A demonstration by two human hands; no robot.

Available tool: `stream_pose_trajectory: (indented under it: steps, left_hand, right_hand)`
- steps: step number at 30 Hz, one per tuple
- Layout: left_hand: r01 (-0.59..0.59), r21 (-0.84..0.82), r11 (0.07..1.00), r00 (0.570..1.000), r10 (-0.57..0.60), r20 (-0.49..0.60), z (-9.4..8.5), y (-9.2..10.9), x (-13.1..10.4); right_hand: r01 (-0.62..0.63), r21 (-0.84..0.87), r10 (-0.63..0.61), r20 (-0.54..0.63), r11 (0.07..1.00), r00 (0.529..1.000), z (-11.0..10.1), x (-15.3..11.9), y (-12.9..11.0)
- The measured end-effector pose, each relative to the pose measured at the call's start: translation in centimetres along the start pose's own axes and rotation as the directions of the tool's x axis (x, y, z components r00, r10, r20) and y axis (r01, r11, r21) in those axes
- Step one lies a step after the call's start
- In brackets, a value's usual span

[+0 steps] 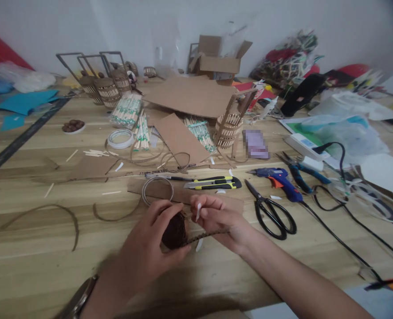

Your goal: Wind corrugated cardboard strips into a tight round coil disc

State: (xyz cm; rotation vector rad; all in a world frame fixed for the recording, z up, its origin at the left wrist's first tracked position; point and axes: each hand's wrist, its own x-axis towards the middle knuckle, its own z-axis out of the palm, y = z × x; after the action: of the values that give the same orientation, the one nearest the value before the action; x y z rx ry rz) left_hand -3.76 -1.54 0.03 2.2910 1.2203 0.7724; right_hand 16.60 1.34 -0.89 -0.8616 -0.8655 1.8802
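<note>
My left hand [139, 243] is wrapped round a dark brown roll [174, 232], which looks like coiled corrugated cardboard. A narrow corrugated strip [206, 238] runs from the roll toward my right palm. The thumb and fingers of my right hand [225, 221] pinch a small white slip [198, 212], perhaps paper or tape. Whether that hand also grips the strip is unclear. Just beyond my hands lie a pale ring [144, 191] and a flat cardboard piece [231, 203]. Another white scrap [199, 245] rests on the table under the strip.
Scissors [273, 217], a blue glue gun [284, 182] with a trailing cord, and pliers [304, 173] lie at right. Ahead are a box cutter [213, 182], tape [120, 138] and bundled sticks [201, 133]. A slatted bucket model [229, 128] stands behind; similar ones [106, 91] stand back left.
</note>
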Motion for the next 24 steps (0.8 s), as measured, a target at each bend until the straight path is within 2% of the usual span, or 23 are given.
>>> stream_pose_trajectory:
  steps: [4, 10, 24]
  left_hand:
    - [-0.039, -0.036, 0.999, 0.999, 0.039, -0.019, -0.1, 0.1, 0.1]
    - [-0.07, -0.056, 0.996, 0.997, 0.068, -0.026, 0.0, 0.0, 0.0]
    - [-0.142, -0.047, 0.989, 0.988, 0.139, -0.063, 0.3, 0.0, 0.2]
  right_hand:
    - [-0.126, 0.171, 0.116, 0.067, 0.977, 0.991, 0.6, -0.4, 0.5]
    - [-0.241, 0.246, 0.224, 0.096, 0.939, 0.97, 0.9, -0.6, 1.0]
    - [-0.258, 0.296, 0.241, 0.093, 0.92, 0.966, 1.2, -0.9, 1.4]
